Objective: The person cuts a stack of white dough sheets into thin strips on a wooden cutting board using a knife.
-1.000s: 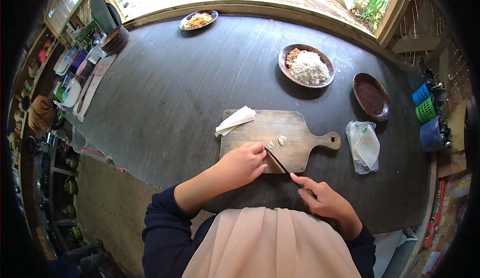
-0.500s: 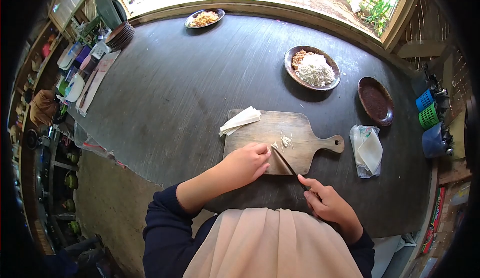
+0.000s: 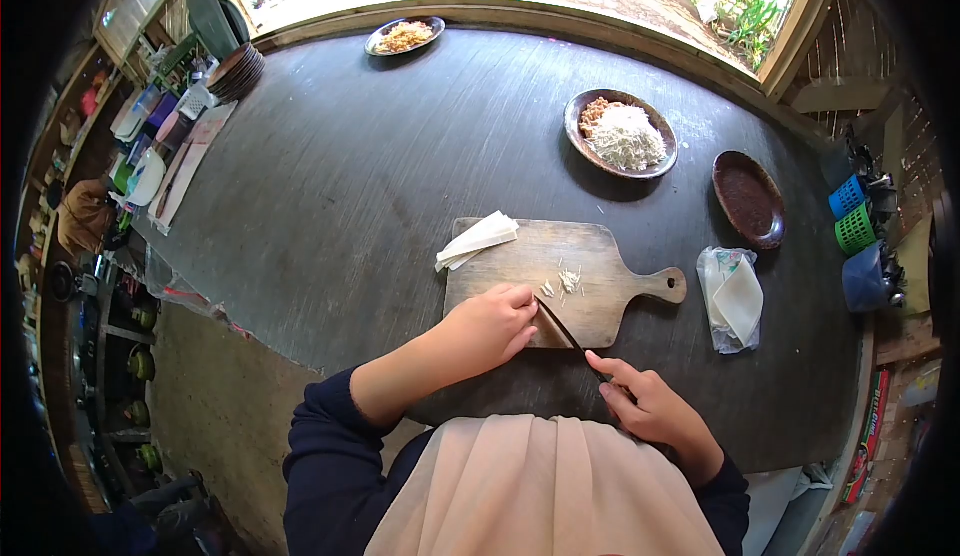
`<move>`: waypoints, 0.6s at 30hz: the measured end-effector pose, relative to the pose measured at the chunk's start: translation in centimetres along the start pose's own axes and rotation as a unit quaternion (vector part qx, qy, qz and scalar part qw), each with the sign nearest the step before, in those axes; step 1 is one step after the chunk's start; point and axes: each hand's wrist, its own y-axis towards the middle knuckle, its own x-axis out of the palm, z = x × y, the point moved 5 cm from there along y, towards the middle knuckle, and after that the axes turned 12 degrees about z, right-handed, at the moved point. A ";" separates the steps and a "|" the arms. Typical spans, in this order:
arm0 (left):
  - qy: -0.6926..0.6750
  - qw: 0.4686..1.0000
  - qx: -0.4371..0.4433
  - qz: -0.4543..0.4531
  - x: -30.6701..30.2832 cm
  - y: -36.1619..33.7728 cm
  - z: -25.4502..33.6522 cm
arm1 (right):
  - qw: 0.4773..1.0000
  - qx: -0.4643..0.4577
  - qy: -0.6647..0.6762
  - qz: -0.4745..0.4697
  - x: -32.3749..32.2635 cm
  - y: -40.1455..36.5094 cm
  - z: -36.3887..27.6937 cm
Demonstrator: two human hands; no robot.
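Observation:
My right hand (image 3: 650,403) is wrapped round the handle of a knife (image 3: 562,325), whose blade slants up-left over the wooden cutting board (image 3: 590,246). Close beside the blade tip, my left hand (image 3: 495,326) rests on the board with fingers curled and pressed together; what lies under them is hidden. Thin white shreds (image 3: 570,281) lie on the board just right of my left fingertips. White flat strips (image 3: 478,240) are stacked at the board's upper left corner, partly over its edge.
Behind the board stands a plate of white shreds and brown pieces (image 3: 625,136). An oval brown dish (image 3: 748,201) and a plastic packet with a white sheet (image 3: 730,299) lie to the right. A plate of food (image 3: 404,36) is at the far edge; stacked plates (image 3: 236,73) stand far left.
The knife blade has shifted slightly left, closer to my left fingers, and my right hand has moved a little with it. The whole view has shifted slightly.

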 end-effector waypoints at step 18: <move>0.015 1.000 0.008 0.002 0.0 0.0 0.2 | 0.995 -0.052 -0.080 0.011 -0.7 -0.5 -1.0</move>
